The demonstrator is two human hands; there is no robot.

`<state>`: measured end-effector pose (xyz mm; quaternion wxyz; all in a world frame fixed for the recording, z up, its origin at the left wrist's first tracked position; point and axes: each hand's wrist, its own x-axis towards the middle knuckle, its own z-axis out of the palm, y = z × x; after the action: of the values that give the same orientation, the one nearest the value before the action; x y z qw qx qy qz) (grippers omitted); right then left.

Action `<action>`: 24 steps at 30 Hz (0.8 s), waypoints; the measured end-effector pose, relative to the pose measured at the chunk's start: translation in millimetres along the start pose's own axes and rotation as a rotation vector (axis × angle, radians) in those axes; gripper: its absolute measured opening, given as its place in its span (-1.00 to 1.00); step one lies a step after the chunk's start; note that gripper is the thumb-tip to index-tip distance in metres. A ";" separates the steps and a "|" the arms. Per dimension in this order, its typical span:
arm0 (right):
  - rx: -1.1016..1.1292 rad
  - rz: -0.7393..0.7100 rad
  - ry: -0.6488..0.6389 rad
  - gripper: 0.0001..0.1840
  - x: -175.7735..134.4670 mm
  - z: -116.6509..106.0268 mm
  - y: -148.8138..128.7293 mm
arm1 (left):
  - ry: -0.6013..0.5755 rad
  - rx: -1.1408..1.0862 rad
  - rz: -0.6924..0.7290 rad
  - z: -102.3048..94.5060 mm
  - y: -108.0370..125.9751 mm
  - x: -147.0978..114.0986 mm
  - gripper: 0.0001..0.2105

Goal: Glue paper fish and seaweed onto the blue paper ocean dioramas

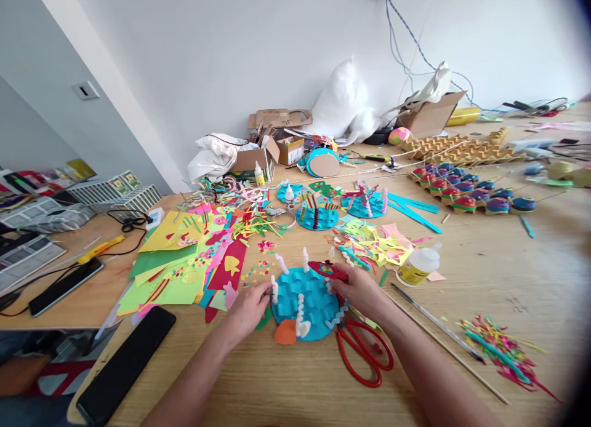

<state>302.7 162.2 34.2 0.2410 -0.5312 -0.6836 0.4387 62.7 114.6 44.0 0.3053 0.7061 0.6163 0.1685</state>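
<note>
Forearms (196, 375) and black phone (127, 365) nearest camera, pale wood-grain table (231, 393) below, plain white wall (207, 58) behind. Blue disc (318, 299) lies flat between the hands: round, curled strips across its top, white twisted spirals (282, 265) standing on it. Left hand (247, 308) at its left rim, fingers bent in, can't tell if gripping. Right hand (362, 288) pinches red patterned cutout (321, 268) at the far-right rim. Red-handled scissors (364, 356) just beside, near right.

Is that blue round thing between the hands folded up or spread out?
Spread out: the blue disc lies on the table between the left hand and right hand, its round outline mostly visible.
</note>
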 end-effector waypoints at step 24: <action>-0.202 -0.113 0.009 -0.87 4.3 -6.8 -11.9 | 0.046 0.580 0.764 -16.3 101.1 50.1 -0.82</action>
<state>300.5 168.0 47.2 0.2134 -0.5153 -0.7521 0.3511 139.5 161.6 114.0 -0.0020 0.9342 0.3409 0.1054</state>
